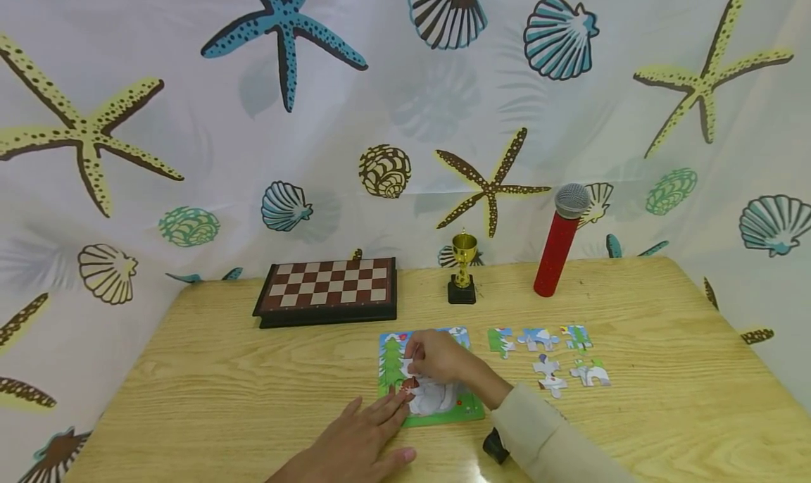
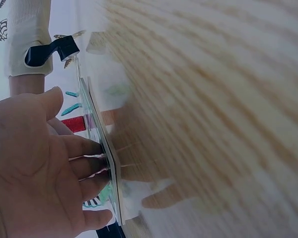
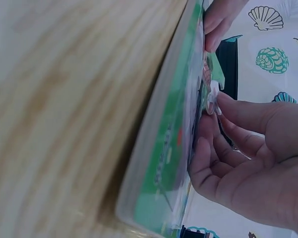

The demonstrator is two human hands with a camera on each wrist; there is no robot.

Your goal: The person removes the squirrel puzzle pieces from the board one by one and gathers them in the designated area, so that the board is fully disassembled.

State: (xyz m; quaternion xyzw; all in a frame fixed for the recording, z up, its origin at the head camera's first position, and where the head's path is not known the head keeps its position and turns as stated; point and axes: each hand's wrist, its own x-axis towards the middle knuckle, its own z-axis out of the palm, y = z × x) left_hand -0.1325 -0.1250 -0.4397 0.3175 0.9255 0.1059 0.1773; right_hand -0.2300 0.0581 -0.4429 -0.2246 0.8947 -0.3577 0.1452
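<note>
A puzzle piece (image 3: 213, 96) is pinched by the right hand (image 1: 440, 360) over the puzzle board (image 1: 443, 414). The board's seven-o'clock edge is pressed by the left hand (image 1: 355, 444), fingers straight.

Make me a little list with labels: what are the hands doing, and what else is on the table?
left hand: flat, fingertips pressing the puzzle board's near left edge
right hand: pinching a puzzle piece over the puzzle board
loose pieces: six, right of the board
back of table: chessboard, gold trophy, red microphone standing upright
</note>
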